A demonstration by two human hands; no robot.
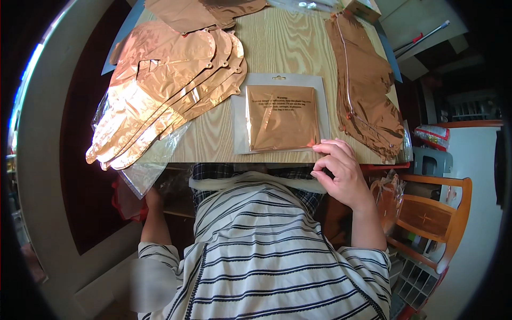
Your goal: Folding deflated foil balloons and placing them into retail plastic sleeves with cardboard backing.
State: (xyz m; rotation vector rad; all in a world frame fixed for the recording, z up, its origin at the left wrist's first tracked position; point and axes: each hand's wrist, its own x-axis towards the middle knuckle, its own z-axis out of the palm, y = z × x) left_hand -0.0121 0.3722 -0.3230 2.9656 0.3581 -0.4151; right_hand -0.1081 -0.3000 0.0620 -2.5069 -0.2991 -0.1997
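White striped sleeves lead to bare forearms. The right hand is raised at the desk's near edge, fingers bent, a narrow gap between forefinger and thumb with nothing in it; the left hand hangs below the near left corner beside a red bag, its grip impossible to tell. Midway along the near edge lies a square packet, its near right corner just beside the right fingertips, contact unclear: copper foil in a clear sleeve. Shiny rounded foil sheets cover the left edge; creased, darker foil lines the right, over wavy pale woodgrain.
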